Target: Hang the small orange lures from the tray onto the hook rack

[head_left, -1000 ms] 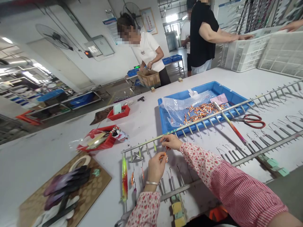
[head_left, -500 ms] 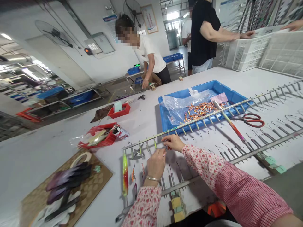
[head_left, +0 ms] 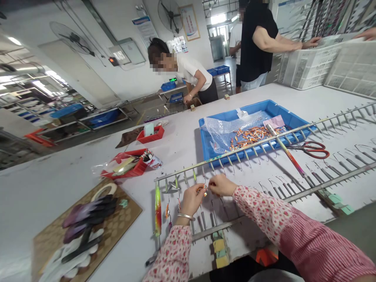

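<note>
My left hand [head_left: 192, 199] and my right hand [head_left: 221, 185] meet over a long metal rack [head_left: 264, 141] with rows of hooked pegs. Both pinch a small orange lure [head_left: 202, 189] between their fingertips, just below a peg of the rack's upper bar. A few other lures [head_left: 167, 211] hang from pegs to the left, beside a long yellow-green-red bar [head_left: 158, 209]. I wear pink flowered sleeves and a bangle on the left wrist.
A blue tray [head_left: 210, 150] behind the rack holds orange lures on bubble wrap. Red-handled scissors [head_left: 314, 149] lie at right. Red trays [head_left: 135, 169] and a board with gloves [head_left: 85, 223] sit at left. Other people stand across the table, one by white crates [head_left: 308, 66].
Both hands have come slightly down and closer together below the upper bar, still pinching the orange lure. The person across the table has bent lower.
</note>
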`<act>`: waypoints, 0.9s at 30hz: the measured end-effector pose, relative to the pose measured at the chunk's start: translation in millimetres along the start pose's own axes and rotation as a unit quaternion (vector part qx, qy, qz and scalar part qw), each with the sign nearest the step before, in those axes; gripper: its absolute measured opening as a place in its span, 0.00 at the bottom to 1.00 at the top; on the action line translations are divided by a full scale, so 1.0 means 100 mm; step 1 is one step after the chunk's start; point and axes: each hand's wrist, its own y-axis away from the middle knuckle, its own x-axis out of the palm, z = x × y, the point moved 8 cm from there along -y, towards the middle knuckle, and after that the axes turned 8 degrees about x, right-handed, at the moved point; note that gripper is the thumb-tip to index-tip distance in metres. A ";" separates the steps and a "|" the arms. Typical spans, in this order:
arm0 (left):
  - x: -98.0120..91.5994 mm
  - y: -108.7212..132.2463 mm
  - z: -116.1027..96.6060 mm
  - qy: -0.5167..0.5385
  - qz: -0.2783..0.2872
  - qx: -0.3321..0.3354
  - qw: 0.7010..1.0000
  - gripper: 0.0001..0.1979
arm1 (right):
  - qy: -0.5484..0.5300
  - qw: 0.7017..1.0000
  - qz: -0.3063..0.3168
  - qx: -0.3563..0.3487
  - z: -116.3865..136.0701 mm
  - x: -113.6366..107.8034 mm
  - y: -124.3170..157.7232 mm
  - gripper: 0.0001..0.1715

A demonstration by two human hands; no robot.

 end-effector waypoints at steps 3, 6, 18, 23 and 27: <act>0.01 0.01 0.02 -0.002 0.022 0.001 1.000 0.15 | 0.018 0.989 0.139 0.047 -0.12 0.44 0.27 0.06; -0.01 0.01 0.00 0.003 0.028 0.001 1.000 0.14 | -0.025 0.990 0.129 0.058 -0.17 0.65 0.39 0.15; 0.06 0.13 -0.11 -0.003 0.056 0.048 0.997 0.14 | -0.127 0.984 -0.099 0.075 -0.44 0.45 0.47 0.08; 0.11 0.19 -0.13 0.018 0.071 0.044 0.996 0.14 | -0.133 0.982 -0.112 0.068 -0.41 0.43 0.49 0.08; 0.12 0.20 -0.12 0.028 0.072 0.042 0.996 0.13 | -0.150 0.982 -0.108 0.042 -0.38 0.44 0.50 0.09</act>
